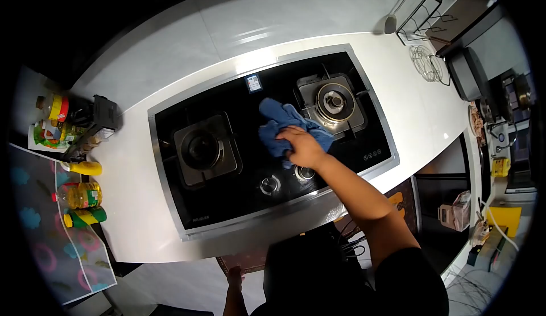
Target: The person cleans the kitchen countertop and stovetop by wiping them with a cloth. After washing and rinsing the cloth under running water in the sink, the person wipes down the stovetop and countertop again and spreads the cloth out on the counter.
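Observation:
A crumpled blue cloth (pixel 275 117) lies on the black glass gas hob (pixel 250 162), between its two burners. My right hand (pixel 304 147) presses down on it, fingers bent into the fabric. Part of the cloth reaches toward the right burner (pixel 335 102), close to its pan support. The left burner (pixel 200 149) stands apart from my hand. Below my right hand are two round control knobs (pixel 269 186), one partly behind my wrist. My left hand (pixel 235 278) hangs low by my body, away from the hob; its fingers are too small and dark to make out.
Left on the white counter (pixel 133 202) are a yellow bottle (pixel 85 168), an oil bottle (pixel 85 195), a green bottle (pixel 88 217) and a dark rack (pixel 105 114) with condiments. At the right are a wire rack (pixel 421 23), a coiled wire (pixel 426 65) and a hanging spatula (pixel 391 23).

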The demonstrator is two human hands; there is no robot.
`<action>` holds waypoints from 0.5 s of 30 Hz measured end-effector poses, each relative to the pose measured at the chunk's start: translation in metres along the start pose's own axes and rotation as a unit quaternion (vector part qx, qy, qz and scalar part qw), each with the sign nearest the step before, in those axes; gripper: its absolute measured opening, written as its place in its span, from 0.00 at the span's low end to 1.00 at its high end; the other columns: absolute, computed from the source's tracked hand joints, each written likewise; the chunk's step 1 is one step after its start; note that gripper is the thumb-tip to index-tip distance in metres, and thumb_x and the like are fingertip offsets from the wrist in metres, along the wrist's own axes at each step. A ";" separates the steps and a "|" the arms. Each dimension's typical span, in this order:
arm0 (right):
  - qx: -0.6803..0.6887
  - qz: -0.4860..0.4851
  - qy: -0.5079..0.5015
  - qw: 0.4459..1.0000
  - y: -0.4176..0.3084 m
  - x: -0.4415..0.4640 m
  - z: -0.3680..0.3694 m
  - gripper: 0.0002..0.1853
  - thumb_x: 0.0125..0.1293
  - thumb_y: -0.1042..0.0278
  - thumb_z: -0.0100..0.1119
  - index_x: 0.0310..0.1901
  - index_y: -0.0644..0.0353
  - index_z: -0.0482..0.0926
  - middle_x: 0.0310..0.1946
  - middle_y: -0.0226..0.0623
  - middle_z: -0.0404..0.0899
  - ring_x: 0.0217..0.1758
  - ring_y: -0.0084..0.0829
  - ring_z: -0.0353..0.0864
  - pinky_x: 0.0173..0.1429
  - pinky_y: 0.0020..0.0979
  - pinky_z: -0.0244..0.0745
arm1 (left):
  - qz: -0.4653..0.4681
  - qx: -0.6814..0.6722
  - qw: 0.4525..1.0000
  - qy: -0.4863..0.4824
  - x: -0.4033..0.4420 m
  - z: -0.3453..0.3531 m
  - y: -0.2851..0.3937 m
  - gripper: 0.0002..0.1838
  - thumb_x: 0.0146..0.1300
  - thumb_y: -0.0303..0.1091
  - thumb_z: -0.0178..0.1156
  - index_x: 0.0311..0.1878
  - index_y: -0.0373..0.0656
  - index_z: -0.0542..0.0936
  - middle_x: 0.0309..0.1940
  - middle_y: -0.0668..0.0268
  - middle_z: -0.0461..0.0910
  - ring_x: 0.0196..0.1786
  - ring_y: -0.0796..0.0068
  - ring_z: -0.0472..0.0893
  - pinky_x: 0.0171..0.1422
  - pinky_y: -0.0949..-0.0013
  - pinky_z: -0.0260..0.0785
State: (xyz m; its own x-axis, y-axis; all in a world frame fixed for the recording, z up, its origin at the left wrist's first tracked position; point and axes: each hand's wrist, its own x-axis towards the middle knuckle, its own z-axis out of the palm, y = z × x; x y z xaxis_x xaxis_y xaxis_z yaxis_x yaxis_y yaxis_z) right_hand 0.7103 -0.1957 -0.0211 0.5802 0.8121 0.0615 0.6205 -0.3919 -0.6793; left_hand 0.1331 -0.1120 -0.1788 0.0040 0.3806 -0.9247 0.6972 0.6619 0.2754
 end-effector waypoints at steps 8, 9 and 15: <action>-0.137 0.052 -0.108 0.983 -0.005 -0.020 -0.028 0.19 0.44 0.72 0.60 0.43 0.51 0.82 0.43 0.35 0.79 0.53 0.39 0.75 0.56 0.40 0.70 | 0.142 -0.050 0.988 -0.030 0.016 0.019 0.002 0.12 0.60 0.33 0.55 0.46 0.42 0.76 0.32 0.65 0.79 0.30 0.77 0.77 0.31 0.73 0.68; -0.170 0.059 -0.110 0.977 -0.018 -0.016 -0.026 0.18 0.45 0.72 0.60 0.42 0.50 0.82 0.44 0.33 0.79 0.54 0.38 0.74 0.56 0.41 0.70 | 0.148 -0.070 0.986 -0.031 0.019 0.018 -0.006 0.11 0.59 0.33 0.56 0.44 0.42 0.77 0.30 0.65 0.79 0.30 0.77 0.76 0.31 0.73 0.69; -0.248 -0.015 -0.131 0.960 -0.046 0.010 0.011 0.14 0.50 0.68 0.58 0.40 0.46 0.82 0.46 0.26 0.76 0.57 0.31 0.69 0.57 0.46 0.65 | 0.008 0.015 0.998 -0.061 0.012 0.008 -0.036 0.09 0.61 0.31 0.54 0.44 0.45 0.76 0.27 0.69 0.77 0.27 0.81 0.74 0.25 0.75 0.63</action>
State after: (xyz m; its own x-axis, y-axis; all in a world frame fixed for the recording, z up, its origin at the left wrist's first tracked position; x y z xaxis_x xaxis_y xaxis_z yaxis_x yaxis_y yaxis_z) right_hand 0.6817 -0.1649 0.0028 0.4464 0.8815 -0.1541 0.8469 -0.4718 -0.2452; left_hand 0.1141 -0.1362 -0.2020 0.1023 0.3082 -0.9458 0.7171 0.6361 0.2848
